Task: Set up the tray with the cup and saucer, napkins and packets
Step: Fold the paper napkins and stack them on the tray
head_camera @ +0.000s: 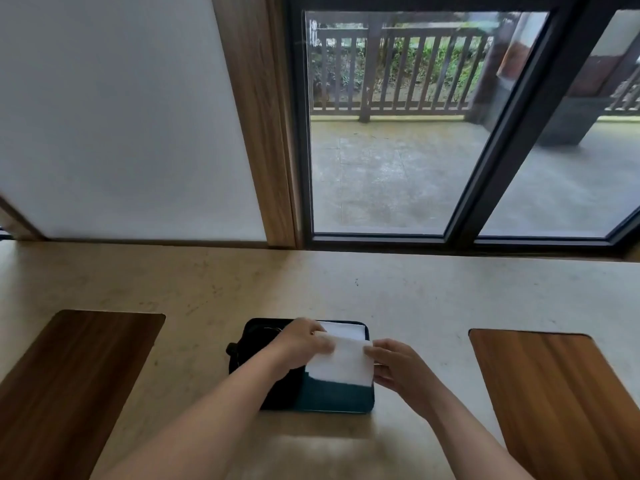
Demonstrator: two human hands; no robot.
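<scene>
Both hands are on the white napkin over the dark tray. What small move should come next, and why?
Probably lower the napkin flat into the tray: left hand and right hand pinch its side edges, above another napkin.

The left hand (304, 341) and forearm hid the middle of the dark tray (256, 344) — what lay in its left half was too dark to tell. The napkin (341, 362) covered the tray's right part and most of a white stack (346, 330) behind. Both wooden mats (69, 375) — left and right — were cut by the picture's edges.
</scene>
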